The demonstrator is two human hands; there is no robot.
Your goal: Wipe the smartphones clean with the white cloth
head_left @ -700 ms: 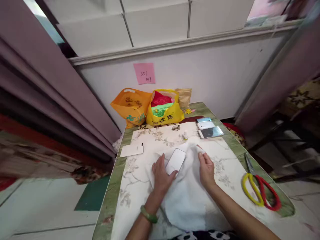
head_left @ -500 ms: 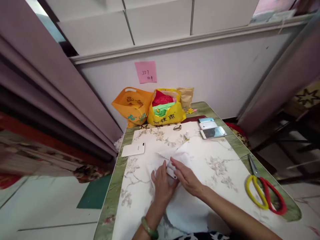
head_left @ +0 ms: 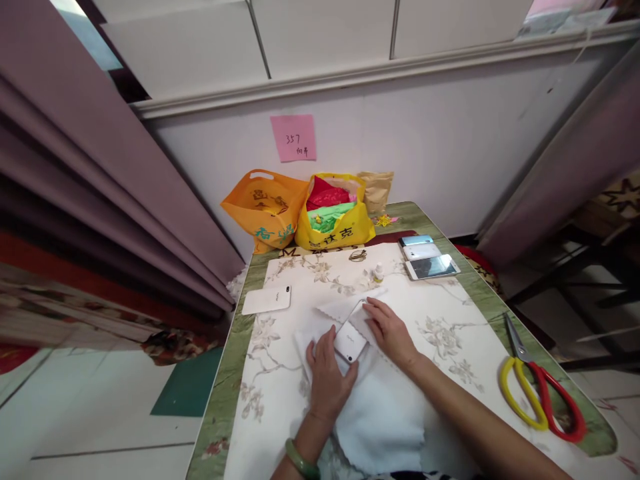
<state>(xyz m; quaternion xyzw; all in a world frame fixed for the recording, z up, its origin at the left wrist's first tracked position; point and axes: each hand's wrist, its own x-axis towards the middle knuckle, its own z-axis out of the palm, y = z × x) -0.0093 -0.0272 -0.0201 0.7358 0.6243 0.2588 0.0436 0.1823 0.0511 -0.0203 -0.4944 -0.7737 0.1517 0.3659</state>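
My right hand [head_left: 395, 333] has come in from the side: about half a second ago it was lifting an edge of the pale cloth [head_left: 383, 407] to the right of the white phone [head_left: 351, 339], and now its fingertips bear on that phone's far end, with a fold of the cloth beside them. The phone has changed too: it showed a pale face on which I could make out no logo, while now its logo and camera lens face up, the lens at the end nearest me. I take this to mean that the back is the side being worked on, with both my hands sharing the phone. My left hand [head_left: 327, 377] has it pinched by the near end, thumb at one edge and fingers along the other; my right fingers are bent close together, but the thumb is hidden, so I cannot tell whether they pinch the cloth or only press. The phone lies tilted across the cloth, a scalloped flap crossing part of it. Left of it is a second white phone [head_left: 267, 301], lying flat; beyond it stands a small bottle [head_left: 379, 273]; beyond and to its right lies a phone with a dark screen [head_left: 434, 267]; well to its right are the scissors [head_left: 521, 352], blades pointing away from me.
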